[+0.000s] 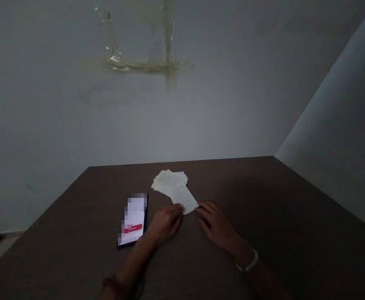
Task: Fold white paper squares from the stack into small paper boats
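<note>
A small sheet of paper (184,199) with lines of writing or print lies on the table, its far end overlapping a pile of similar papers (169,180). My left hand (166,221) is closed at the sheet's near left edge, fingers curled onto it and thumb tucked below. On the other side, my right hand (216,224) lies low over the table with its fingers stretched out. Its fingertips touch or nearly touch the sheet's right corner. The text is too small to read.
Left of my left hand lies a phone (134,221) with a lit, partly blurred screen and a red mark. The brown table (247,187) meets a grey wall (226,104) at the back and another at the right. Tape strips (138,66) cling to the back wall.
</note>
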The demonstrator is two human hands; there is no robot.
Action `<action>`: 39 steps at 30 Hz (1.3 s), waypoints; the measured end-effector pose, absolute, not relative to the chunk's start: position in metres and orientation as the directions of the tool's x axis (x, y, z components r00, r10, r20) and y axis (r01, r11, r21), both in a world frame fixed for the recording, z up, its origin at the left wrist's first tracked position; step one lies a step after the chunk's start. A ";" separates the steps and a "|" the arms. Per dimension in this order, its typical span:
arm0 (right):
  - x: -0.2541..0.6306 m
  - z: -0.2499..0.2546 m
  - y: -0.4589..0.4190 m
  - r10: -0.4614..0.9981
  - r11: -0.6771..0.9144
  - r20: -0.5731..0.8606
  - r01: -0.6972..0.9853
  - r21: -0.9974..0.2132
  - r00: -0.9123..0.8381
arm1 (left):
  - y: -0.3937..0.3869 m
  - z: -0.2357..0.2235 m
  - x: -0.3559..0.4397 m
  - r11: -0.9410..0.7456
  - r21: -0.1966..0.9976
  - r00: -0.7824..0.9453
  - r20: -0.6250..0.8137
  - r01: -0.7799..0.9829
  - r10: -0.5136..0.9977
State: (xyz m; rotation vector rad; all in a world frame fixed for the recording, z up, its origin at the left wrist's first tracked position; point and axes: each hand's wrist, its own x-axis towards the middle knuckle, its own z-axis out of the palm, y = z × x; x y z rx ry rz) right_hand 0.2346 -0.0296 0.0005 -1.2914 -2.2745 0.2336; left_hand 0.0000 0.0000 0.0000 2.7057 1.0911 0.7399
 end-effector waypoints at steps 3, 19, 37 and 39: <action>0.236 0.000 -0.030 0.836 0.541 0.343 0.751 -0.379 -0.428 | -0.002 -0.001 0.000 -0.737 0.295 0.623 0.398 0.608 0.673; 0.235 0.002 -0.031 0.850 0.523 0.312 0.755 -0.396 -0.425 | -0.007 0.005 -0.001 -0.749 0.326 0.642 0.386 0.577 0.662; 0.234 0.005 -0.032 0.832 0.549 0.357 0.725 -0.415 -0.425 | -0.001 -0.004 -0.001 -0.688 0.264 0.558 0.427 0.676 0.712; 0.234 0.006 -0.032 0.828 0.554 0.367 0.716 -0.424 -0.424 | 0.000 -0.005 -0.002 -0.662 0.261 0.528 0.432 0.703 0.731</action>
